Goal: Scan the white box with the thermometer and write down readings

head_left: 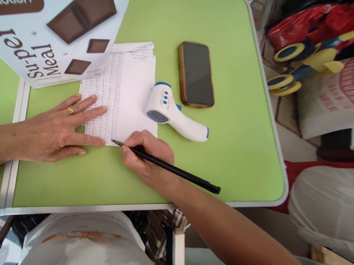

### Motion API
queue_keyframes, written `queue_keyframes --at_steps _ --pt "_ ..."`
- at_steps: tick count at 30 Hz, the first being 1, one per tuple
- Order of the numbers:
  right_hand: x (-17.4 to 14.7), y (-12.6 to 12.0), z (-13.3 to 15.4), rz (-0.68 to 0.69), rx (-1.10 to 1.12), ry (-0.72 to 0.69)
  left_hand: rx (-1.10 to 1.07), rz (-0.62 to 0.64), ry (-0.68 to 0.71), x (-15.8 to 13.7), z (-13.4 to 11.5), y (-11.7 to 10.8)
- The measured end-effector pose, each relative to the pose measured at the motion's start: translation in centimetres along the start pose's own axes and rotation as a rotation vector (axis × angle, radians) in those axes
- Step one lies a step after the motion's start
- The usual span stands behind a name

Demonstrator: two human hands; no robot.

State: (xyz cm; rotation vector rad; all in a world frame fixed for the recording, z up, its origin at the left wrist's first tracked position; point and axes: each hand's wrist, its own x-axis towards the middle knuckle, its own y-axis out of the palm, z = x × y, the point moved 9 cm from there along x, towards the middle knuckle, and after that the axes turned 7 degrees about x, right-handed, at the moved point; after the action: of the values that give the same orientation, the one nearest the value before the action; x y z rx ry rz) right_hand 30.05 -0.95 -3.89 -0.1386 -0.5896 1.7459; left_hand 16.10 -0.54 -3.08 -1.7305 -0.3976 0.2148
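Observation:
My right hand (146, 152) pinches a black pen (177, 169), its tip at the lower edge of a white sheet of paper (136, 94). Dense rows of small handwriting fill the left part of that sheet. My left hand (58, 130) lies flat with fingers spread, fingertips on the paper's left side, a ring and a red bracelet on it. A white and blue infrared thermometer (176, 114) rests on the sheet's right edge, just above my right hand. Farther up, a smartphone (197, 75) in a brown case lies face up, its screen dark.
A large white box (77, 39) with chocolate pictures stands at the upper left, covering part of the papers. The green folding table (243, 161) has a metal rim. Beyond its right edge are a printed sack (349, 93), a yellow and blue object (311, 60) and red bags (317, 25).

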Motion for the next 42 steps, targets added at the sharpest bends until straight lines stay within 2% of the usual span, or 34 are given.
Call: queue_keyframes --at_steps 13,17,42 --pt "0.18 -0.30 -0.03 -0.023 0.055 0.042 0.004 0.003 -0.004 0.10 0.04 -0.12" --pt "0.08 -0.25 -0.20 -0.006 -0.003 0.061 0.003 0.007 -0.002 0.05 0.04 -0.14" --pt "0.36 -0.27 0.08 -0.017 0.017 0.064 -0.010 0.021 -0.019 0.13 0.21 -0.17"
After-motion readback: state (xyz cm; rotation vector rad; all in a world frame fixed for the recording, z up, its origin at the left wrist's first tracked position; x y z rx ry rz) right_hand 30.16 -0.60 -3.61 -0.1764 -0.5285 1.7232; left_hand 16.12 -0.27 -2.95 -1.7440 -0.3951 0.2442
